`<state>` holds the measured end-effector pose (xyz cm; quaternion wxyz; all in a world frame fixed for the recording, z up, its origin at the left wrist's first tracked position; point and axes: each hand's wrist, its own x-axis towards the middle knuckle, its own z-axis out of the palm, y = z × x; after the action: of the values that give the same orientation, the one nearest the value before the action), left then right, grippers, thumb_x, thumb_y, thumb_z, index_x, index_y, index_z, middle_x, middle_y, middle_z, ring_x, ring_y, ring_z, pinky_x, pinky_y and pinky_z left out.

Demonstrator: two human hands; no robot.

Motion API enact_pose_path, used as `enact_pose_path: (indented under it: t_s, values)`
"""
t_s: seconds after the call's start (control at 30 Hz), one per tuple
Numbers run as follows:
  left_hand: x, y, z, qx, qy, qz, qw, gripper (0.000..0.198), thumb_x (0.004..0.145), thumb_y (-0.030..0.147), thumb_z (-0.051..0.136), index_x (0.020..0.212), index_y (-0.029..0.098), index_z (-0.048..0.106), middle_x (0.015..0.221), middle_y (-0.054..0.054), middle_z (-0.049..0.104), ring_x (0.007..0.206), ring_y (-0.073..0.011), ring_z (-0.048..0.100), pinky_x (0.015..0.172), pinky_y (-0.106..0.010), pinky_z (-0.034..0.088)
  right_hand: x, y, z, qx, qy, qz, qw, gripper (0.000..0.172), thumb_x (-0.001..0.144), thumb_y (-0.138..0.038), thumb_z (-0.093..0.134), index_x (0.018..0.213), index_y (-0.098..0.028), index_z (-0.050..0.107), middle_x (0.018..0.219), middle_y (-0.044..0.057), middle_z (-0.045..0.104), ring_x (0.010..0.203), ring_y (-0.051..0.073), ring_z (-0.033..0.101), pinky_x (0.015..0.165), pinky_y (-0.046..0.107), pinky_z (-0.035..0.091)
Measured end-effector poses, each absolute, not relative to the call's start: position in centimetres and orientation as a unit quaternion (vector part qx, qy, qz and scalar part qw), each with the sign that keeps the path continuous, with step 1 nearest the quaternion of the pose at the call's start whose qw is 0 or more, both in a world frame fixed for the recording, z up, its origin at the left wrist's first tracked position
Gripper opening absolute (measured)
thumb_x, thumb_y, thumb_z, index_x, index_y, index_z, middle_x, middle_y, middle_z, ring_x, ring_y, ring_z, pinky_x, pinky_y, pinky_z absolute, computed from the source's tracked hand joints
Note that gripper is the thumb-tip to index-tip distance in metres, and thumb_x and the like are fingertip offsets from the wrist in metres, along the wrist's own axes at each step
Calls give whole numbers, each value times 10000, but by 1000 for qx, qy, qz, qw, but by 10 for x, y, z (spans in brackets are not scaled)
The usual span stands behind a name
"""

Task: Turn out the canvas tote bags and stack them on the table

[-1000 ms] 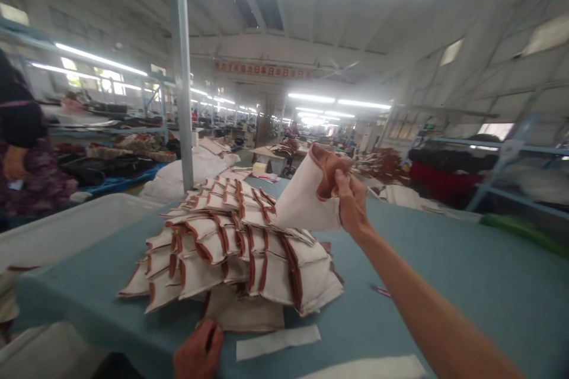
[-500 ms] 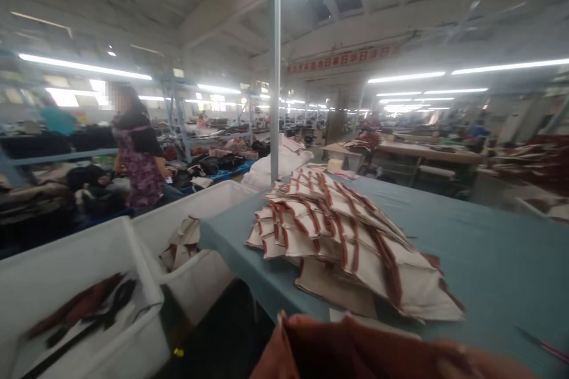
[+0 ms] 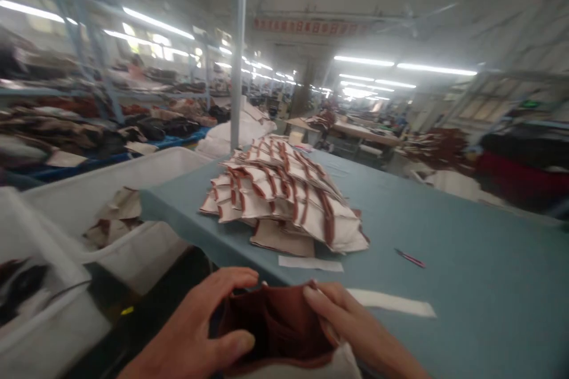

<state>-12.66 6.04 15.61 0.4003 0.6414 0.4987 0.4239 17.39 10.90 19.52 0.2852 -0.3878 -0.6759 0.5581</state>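
Note:
In the head view, a fabric pouch (image 3: 288, 314), brown inside with pale cloth outside, gapes open toward me at the bottom. My left hand (image 3: 195, 325) is wrapped round its left side, thumb near the front rim and fingers at the far edge. On the right, my right hand (image 3: 351, 320) pinches the rim with thumb and fingers. Beyond the hands, a stack of cream pieces with brown edges (image 3: 284, 195) lies on the blue-green table (image 3: 466, 284). The pouch's underside is out of view.
A white strip (image 3: 311, 263) and a longer pale strip (image 3: 393, 302) lie near my right hand. Small pink-handled snips (image 3: 409, 258) rest farther right. White bins (image 3: 169, 163) holding fabric pieces stand left of the table. A metal post (image 3: 237, 59) rises behind the stack.
My view has turned right and tilted down. Both hands now show at the pouch, which faces me with its mouth open. The person at the left has left the view.

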Motion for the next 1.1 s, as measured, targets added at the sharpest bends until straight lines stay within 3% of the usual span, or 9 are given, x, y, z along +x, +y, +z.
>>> enact_pose_path:
  t_s: [0.07, 0.13, 0.27, 0.37, 0.47, 0.67, 0.8, 0.97, 1.1]
  values:
    - [-120, 63, 144, 727, 454, 429, 285, 565, 834, 464, 919, 1381, 363, 823, 1500, -96, 795, 1342, -375, 761, 1159, -447, 622, 166, 116, 199, -387, -655, 595, 261, 789, 928, -989, 552, 672, -243, 584, 615, -22, 523, 572, 152, 421, 573, 269, 398]
    - [-107, 63, 135, 790, 387, 429, 207, 639, 806, 537, 966, 1401, 378, 798, 1407, -86, 843, 1224, -350, 823, 1079, -388, 669, 161, 121, 197, -385, -652, 603, 252, 793, 938, -990, 520, 694, -237, 587, 643, -17, 549, 606, 156, 441, 601, 272, 389]
    - [-72, 63, 139, 805, 410, 400, 157, 419, 819, 388, 959, 1215, 347, 828, 1118, -6, 897, 975, -274, 863, 896, -274, 680, 159, 121, 191, -404, -679, 558, 255, 674, 1077, -783, 509, 695, -230, 555, 644, -24, 562, 608, 152, 471, 591, 267, 379]
    - [-53, 65, 148, 803, 422, 382, 176, 136, 884, 319, 848, 1018, 326, 827, 994, 24, 869, 897, -235, 831, 831, -250, 629, 154, 121, 187, -449, -731, 459, 234, 533, 1157, -470, 476, 679, -235, 471, 639, -43, 520, 614, 140, 489, 582, 252, 364]
    - [-44, 66, 149, 781, 450, 361, 239, 75, 911, 299, 731, 905, 293, 806, 885, 19, 845, 794, -226, 797, 745, -265, 586, 147, 125, 182, -490, -760, 378, 200, 484, 1155, -296, 467, 676, -225, 488, 640, -42, 546, 626, 137, 529, 589, 252, 340]
    - [-43, 67, 143, 713, 518, 283, 379, 409, 1035, 497, 516, 819, 242, 753, 826, -32, 831, 744, -239, 770, 677, -288, 551, 137, 135, 157, -541, -782, 263, 163, 450, 1186, -334, 496, 801, -220, 699, 758, 44, 719, 713, 212, 614, 644, 308, 345]
    - [-45, 70, 145, 694, 519, 287, 408, 462, 1044, 555, 514, 765, 237, 698, 739, -25, 777, 671, -218, 697, 619, -275, 522, 131, 131, 146, -539, -810, 204, 110, 330, 1178, -326, 534, 1032, -220, 811, 958, 126, 820, 858, 287, 736, 740, 336, 468]
    - [-48, 70, 141, 660, 526, 313, 435, 465, 1028, 586, 556, 735, 238, 650, 701, -10, 701, 676, -210, 650, 624, -261, 539, 128, 121, 148, -539, -819, 179, 76, 300, 1184, -322, 527, 1242, -221, 803, 1116, 156, 844, 962, 305, 795, 800, 352, 539]
    - [-57, 68, 141, 653, 522, 335, 435, 460, 1053, 568, 512, 801, 232, 699, 754, -19, 729, 716, -216, 674, 643, -257, 546, 137, 110, 146, -563, -771, 209, 212, 308, 1178, -365, 526, 1306, -184, 739, 1189, 152, 839, 1080, 299, 798, 921, 380, 575]
